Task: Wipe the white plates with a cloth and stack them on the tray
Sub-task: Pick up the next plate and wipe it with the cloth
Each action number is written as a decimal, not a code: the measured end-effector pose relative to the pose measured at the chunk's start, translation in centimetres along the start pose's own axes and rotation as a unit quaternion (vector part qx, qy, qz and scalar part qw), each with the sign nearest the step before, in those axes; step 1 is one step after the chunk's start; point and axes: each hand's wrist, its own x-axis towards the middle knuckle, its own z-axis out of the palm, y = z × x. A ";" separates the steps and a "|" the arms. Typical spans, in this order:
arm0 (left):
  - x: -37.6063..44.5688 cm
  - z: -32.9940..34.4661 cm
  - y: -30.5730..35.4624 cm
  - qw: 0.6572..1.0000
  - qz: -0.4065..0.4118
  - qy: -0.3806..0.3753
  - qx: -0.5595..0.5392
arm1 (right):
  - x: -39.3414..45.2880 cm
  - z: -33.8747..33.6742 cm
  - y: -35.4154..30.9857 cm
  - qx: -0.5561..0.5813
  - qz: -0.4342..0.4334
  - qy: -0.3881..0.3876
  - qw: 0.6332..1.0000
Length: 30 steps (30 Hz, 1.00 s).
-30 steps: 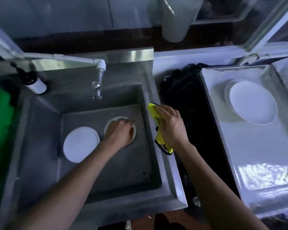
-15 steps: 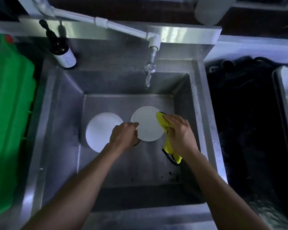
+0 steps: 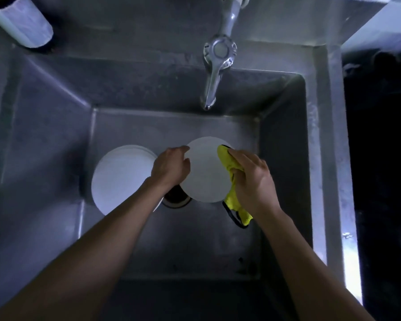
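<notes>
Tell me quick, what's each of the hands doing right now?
Left hand: grips the edge of the round white plate over the steel sink.
Right hand: clutches the yellow cloth against that plate.

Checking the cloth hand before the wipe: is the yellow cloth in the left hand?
No, the right hand grips the yellow cloth; the left hand holds the white plate.

Bare sink floor (image 3: 190, 246) near the viewer; tap (image 3: 214, 72) overhead, second plate (image 3: 123, 179) at left.

Two white plates (image 3: 206, 170) (image 3: 120, 179), one yellow cloth (image 3: 229, 167), one tap (image 3: 215, 72).
</notes>
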 end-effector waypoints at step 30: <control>-1.8 1.6 1.1 0.976 -0.144 0.023 -0.160 | -2.5 -0.3 3.1 0.061 0.042 -0.019 0.997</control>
